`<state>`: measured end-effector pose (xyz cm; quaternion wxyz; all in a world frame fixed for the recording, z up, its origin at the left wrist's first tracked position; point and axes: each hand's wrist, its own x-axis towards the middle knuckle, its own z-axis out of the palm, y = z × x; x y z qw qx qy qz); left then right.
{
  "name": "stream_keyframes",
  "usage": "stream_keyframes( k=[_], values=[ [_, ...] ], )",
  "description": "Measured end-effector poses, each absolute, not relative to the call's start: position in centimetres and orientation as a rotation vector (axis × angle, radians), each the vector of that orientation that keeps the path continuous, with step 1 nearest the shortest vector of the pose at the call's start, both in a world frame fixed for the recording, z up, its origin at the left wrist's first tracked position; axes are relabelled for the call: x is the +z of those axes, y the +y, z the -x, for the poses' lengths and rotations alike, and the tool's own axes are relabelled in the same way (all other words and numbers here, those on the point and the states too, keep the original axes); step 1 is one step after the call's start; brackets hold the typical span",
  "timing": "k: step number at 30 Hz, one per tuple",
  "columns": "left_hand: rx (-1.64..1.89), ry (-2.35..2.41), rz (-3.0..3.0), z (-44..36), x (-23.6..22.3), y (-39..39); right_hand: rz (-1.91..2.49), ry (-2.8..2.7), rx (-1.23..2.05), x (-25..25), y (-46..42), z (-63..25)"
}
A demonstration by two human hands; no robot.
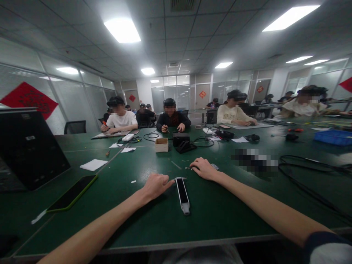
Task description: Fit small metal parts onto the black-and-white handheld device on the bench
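Observation:
My left hand (pixel 156 186) rests on the green table with its fingers curled under. Its thumb points right, to the top end of a long narrow device (pixel 182 194). This device has a black face, a silver-white frame and a tapered near end, and lies flat. Whether the thumb touches it, and whether anything is in the curled fingers, I cannot make out. Farther right, my right hand (pixel 205 169) is palm down, fingers bent together with their tips on small shiny metal parts (pixel 188 168). Another small pale piece (pixel 215 167) lies just past that hand.
A phone with a green edge (pixel 72 193) and a black computer case (pixel 33 150) are at the left. Ahead are a small cardboard box (pixel 161 145) and a black stand (pixel 181 142). Black cables (pixel 310 167) and a blue tray (pixel 333 137) lie right. Several people work across the table.

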<state>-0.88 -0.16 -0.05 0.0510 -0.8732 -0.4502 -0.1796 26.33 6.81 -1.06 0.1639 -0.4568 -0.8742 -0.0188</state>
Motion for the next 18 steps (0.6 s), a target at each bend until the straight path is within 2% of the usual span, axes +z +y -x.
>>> stream_keyframes(
  k=[18],
  values=[
    [-0.533, -1.340, 2.710, 0.83, -0.21, -0.11, 1.450, -2.338, -0.097, -1.47, 7.65, -26.12]
  ],
)
